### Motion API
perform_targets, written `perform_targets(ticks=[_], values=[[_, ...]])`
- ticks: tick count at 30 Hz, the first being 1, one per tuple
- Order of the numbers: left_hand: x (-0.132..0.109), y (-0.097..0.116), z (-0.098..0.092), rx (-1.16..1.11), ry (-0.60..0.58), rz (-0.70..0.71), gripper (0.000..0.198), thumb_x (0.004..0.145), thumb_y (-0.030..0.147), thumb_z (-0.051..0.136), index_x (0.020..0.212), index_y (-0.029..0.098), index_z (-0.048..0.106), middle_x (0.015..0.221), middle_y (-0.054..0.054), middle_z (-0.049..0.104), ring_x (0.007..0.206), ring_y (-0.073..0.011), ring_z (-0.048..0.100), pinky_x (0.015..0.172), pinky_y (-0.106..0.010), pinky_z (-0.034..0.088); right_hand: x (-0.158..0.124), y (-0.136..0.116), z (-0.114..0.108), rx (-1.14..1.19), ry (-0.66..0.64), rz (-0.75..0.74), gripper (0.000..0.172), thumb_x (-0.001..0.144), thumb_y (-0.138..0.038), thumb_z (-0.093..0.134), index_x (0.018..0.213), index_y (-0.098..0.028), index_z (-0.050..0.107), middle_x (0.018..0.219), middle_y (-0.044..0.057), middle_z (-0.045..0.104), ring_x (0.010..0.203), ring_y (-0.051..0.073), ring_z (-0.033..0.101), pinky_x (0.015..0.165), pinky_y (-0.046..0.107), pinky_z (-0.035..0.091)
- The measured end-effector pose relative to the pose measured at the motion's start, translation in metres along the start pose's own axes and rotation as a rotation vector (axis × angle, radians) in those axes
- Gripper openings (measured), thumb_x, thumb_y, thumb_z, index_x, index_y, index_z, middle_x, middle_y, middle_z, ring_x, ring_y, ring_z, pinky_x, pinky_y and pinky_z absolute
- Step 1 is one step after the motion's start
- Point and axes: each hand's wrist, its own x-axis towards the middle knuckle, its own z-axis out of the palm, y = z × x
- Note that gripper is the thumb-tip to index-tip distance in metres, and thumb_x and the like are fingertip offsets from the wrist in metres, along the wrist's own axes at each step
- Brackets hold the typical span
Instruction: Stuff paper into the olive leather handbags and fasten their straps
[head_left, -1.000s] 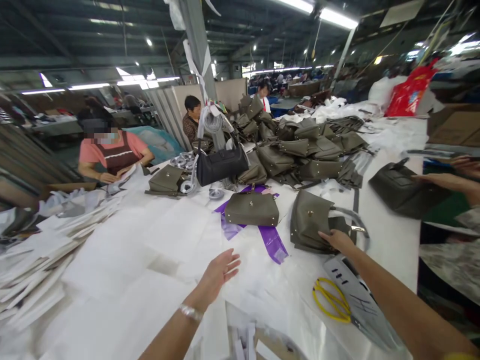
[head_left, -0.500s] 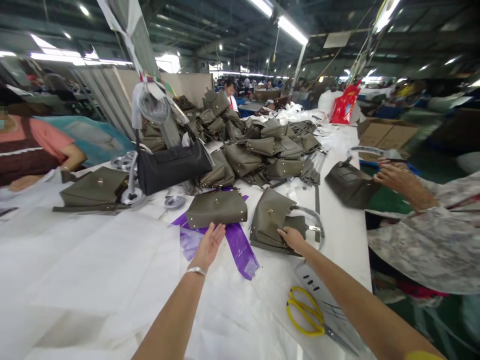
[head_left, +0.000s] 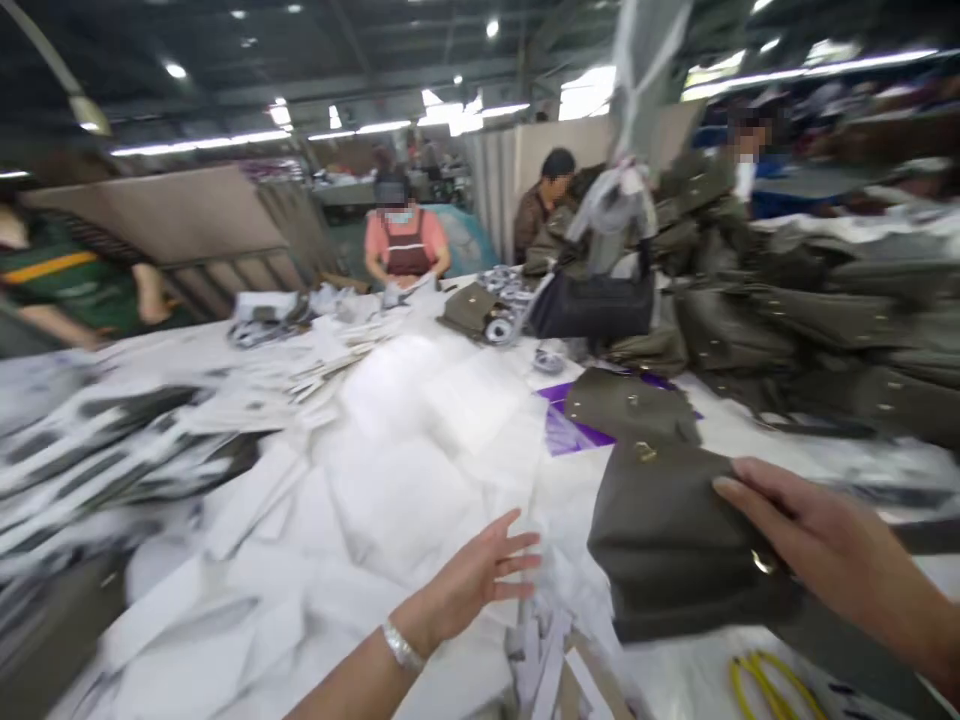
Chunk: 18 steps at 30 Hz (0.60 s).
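An olive-green handbag with gold-coloured fittings is held at its right edge by my right hand, thumb on the near face and fingers behind. My left hand is open over the white sheets, fingers spread, with a pale bracelet on the wrist and nothing in it. It is apart from the handbag, to its left. Behind the held bag, a second olive bag lies on purple plastic. White sheets spread under and left of my left hand.
Yellow-handled scissors lie at the near right. A heap of olive bags covers the right side, with a black bag by the post. Grey-white pieces are stacked at left. Co-workers sit across the table, one in a pink top.
The view has swung left. My right hand has brought the olive handbag up and closer. My left hand has moved from beside the other bag to over the white sheets.
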Motion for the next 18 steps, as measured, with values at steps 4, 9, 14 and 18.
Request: perform_targets(ticks=[4,9,14,18], values=[[-0.087,0.001,-0.015,-0.267,0.052,0.174,0.08,0.087,0.069,0.046,0.154,0.034,0.018,0.156,-0.014,0.034,0.137,-0.0331,0.042,0.107,-0.057,0.037,-0.008,-0.105,0.027,0.236,-0.245,-0.516,0.023,0.091,-0.047,0.054,0.092,-0.031,0.069,0.081,0.003,0.074,0.068,0.025,0.069,0.054,0.031,0.055],[-0.205,-0.016,-0.051,-0.362,0.364,0.364,0.067,0.09,0.049,0.059,0.15,0.04,0.03,0.155,-0.006,0.039,0.142,-0.0302,0.035,0.109,-0.054,0.035,-0.046,-0.252,0.089,0.502,-0.432,-0.73,0.013,0.095,-0.033,0.054,0.094,-0.026,0.066,0.077,0.002,0.071,0.065,0.019,0.068,0.056,0.025,0.052],[-0.295,-0.016,-0.102,-0.238,0.578,0.466,0.058,0.091,0.04,0.06,0.145,0.031,0.043,0.156,-0.001,0.037,0.145,-0.0278,0.03,0.117,-0.045,0.027,-0.123,-0.368,0.125,0.605,-0.526,-0.464,0.02,0.099,-0.034,0.048,0.088,-0.023,0.06,0.074,0.002,0.068,0.063,0.016,0.064,0.056,0.023,0.047],[-0.349,-0.012,-0.135,-0.139,0.554,0.309,0.062,0.082,0.03,0.071,0.14,0.025,0.051,0.154,-0.003,0.039,0.144,-0.0283,0.033,0.118,-0.039,0.027,-0.18,-0.433,0.142,0.67,-0.595,-0.504,0.032,0.102,-0.033,0.039,0.074,-0.021,0.05,0.061,-0.001,0.059,0.053,0.013,0.057,0.051,0.023,0.037]])
